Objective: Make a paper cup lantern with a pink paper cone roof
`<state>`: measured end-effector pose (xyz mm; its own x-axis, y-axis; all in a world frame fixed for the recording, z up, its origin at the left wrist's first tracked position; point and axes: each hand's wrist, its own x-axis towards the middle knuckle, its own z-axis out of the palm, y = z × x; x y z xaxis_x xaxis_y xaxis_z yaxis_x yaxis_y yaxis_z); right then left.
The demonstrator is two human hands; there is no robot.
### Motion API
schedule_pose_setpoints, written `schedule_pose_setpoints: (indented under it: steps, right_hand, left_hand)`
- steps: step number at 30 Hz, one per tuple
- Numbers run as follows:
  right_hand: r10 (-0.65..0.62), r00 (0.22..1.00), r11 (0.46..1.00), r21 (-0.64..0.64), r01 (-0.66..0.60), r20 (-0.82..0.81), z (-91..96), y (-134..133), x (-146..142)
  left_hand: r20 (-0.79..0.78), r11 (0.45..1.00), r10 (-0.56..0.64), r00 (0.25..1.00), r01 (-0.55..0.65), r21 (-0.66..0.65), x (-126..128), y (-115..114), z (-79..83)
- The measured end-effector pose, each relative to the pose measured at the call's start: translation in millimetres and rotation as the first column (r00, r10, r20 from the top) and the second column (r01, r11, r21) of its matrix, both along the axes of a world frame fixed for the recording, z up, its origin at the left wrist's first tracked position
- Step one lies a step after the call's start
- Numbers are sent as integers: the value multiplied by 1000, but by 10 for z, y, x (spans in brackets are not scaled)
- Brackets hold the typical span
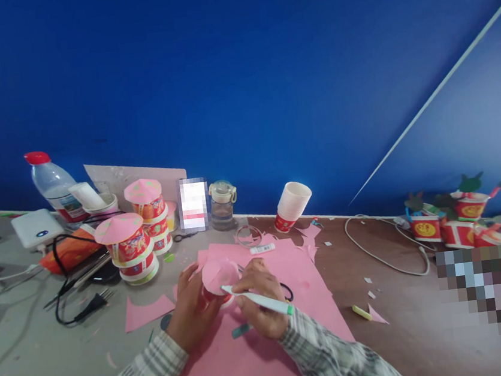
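Note:
My left hand (191,310) is wrapped round a red paper cup with a pink paper cone (219,274) on top, held over a big pink paper sheet (260,356). My right hand (258,299) grips a white pen with a green cap (260,300), its tip against the pink cone. Black scissors (286,291) lie partly hidden behind the right hand.
Finished cups with pink cone lids (125,244) are stacked at the left beside a water bottle (54,186), a glass jar (223,205), a stack of paper cups (292,204), a glue stick (262,249), a black plug cable (85,306), and decorated cups (453,219) at right.

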<state>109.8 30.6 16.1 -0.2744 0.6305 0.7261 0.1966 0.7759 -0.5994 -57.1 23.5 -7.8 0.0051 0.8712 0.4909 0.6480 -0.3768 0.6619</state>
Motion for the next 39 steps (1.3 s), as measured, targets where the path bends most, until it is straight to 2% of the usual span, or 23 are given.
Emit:
schedule_pose_setpoints:
  steps: [7,12,17,20,28,34,39]
  right_hand:
    - [-6,1000,995,103,3,26,5,-69,84]
    - [-107,992,974,207,92,63,-110,-225,160]
    - [-64,976,985,168,29,208,-129,-323,124]
    - [-49,969,981,195,0,243,-111,-341,104]
    - [-72,950,981,193,12,304,-191,-350,95]
    - [-87,937,984,176,28,339,-184,-319,83]
    - [-113,923,975,218,32,367,-189,-309,75]
  left_hand:
    - [-35,1000,-11,999,11,6,6,-8,18]
    - [-35,999,0,999,-1,-46,1,-4,17]
    - [-46,999,-20,999,18,-46,-16,10,-15]
    - [-43,998,-27,999,24,-54,-22,9,-34]
    - [-36,998,-13,999,11,-55,-20,7,-50]
    - [-56,999,-16,998,14,-39,-23,13,-57]
    - [-61,999,-25,998,23,-42,-29,16,-65]
